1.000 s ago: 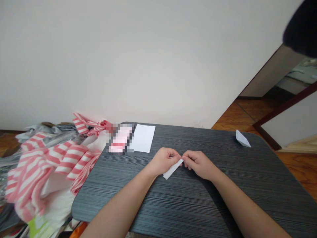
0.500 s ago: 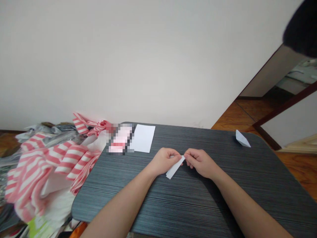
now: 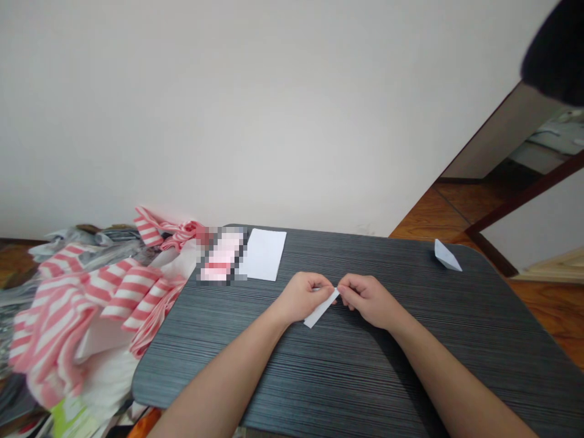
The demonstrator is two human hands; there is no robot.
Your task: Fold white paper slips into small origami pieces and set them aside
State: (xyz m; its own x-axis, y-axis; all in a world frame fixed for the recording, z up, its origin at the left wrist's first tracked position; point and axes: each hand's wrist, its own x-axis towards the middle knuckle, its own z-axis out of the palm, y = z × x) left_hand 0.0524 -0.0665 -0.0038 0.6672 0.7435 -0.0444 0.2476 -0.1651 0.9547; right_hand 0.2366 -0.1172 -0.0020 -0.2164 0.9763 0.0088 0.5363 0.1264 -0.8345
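A small folded piece of white paper (image 3: 320, 310) is held just above the dark striped table (image 3: 319, 377), near its middle. My left hand (image 3: 303, 297) is curled around the paper's left side, fingers closed on it. My right hand (image 3: 368, 299) pinches the paper's upper right tip between thumb and fingers. The two hands almost touch over the paper.
A flat white sheet (image 3: 263, 253) lies at the table's far left, beside a blurred pink patch (image 3: 222, 255). A folded white paper boat (image 3: 446, 255) sits near the far right corner. Red-and-white striped bags (image 3: 91, 298) pile up left of the table. Wooden floor (image 3: 556, 310) shows at right.
The paper tilts slightly differently between the frames as my fingers work its upper tip; both hands stay in the same spot.
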